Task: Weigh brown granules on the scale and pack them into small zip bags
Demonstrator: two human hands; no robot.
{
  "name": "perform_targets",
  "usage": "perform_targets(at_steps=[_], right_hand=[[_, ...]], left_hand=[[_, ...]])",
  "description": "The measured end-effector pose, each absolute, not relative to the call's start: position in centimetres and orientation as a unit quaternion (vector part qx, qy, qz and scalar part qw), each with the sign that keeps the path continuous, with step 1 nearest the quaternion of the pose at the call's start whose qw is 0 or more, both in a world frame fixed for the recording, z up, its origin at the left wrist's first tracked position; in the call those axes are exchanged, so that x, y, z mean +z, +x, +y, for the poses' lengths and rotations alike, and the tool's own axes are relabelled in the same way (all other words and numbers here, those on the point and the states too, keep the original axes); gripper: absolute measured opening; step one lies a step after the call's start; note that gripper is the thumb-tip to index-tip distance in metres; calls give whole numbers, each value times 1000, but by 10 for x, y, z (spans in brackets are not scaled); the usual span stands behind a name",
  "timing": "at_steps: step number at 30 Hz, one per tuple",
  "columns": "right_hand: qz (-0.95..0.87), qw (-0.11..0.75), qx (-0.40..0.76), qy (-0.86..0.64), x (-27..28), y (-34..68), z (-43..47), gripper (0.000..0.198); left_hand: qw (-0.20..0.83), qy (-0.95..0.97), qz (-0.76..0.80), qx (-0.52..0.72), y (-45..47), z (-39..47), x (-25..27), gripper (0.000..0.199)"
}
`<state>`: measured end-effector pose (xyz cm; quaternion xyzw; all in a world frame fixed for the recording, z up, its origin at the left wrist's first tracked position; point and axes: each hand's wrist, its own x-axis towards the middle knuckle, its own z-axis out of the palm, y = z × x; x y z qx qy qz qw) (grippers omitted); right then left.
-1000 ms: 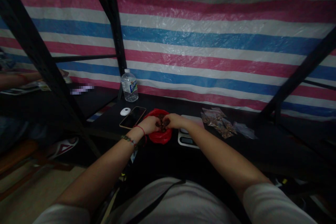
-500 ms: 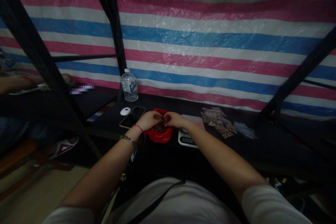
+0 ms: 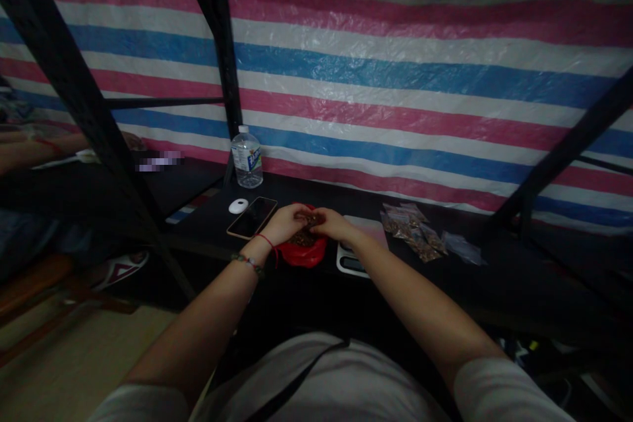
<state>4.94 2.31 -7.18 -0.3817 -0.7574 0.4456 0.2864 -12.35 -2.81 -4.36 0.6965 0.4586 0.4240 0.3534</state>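
Observation:
Over a red plastic bag [image 3: 302, 256] my left hand [image 3: 288, 223] and my right hand [image 3: 330, 223] meet with curled fingers. Small brown pieces [image 3: 311, 219] show between the fingertips of both hands, and more lie in the open bag below. Their exact kind is too dark and small to make out. Just right of the bag, partly behind my right forearm, is a white kitchen scale [image 3: 352, 264] with a grey display. Clear zip bags [image 3: 413, 231] filled with similar brown pieces lie in a pile further right, beside flat clear bags [image 3: 463, 248].
A phone [image 3: 253, 217] and a white round device [image 3: 238, 206] lie left of the red bag. Behind them stands a clear plastic bottle [image 3: 247, 158]. Black metal posts [image 3: 225, 46] frame the dark table, before a striped sheet. Another person's arm [image 3: 59, 145] is at far left.
My hands have come slightly closer together and lifted a little, with brown pieces now showing between the fingertips. The view has shifted slightly.

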Motion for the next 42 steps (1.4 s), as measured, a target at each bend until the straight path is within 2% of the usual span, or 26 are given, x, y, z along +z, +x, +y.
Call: perform_targets(at_steps=[7, 12, 15, 21, 30, 37, 42], right_hand=[[-743, 314, 445, -389, -71, 49, 20, 38], [-774, 295, 394, -399, -67, 53, 21, 39], [-779, 285, 403, -388, -69, 54, 21, 40], [-764, 293, 456, -350, -69, 55, 16, 34], [-714, 323, 505, -360, -65, 52, 11, 39], [-737, 357, 424, -386, -64, 49, 8, 39], [-749, 351, 416, -378, -60, 46, 5, 38]], left_hand=[[247, 705, 506, 432, -134, -28, -40, 17], [168, 727, 559, 362, -141, -26, -44, 21], [143, 760, 548, 319, -139, -26, -45, 25], [173, 780, 502, 331, -133, -29, -45, 33], [262, 729, 496, 392, -130, -32, -44, 26], [227, 708, 507, 437, -130, -31, -42, 23], [221, 754, 473, 399, -129, -34, -41, 26]])
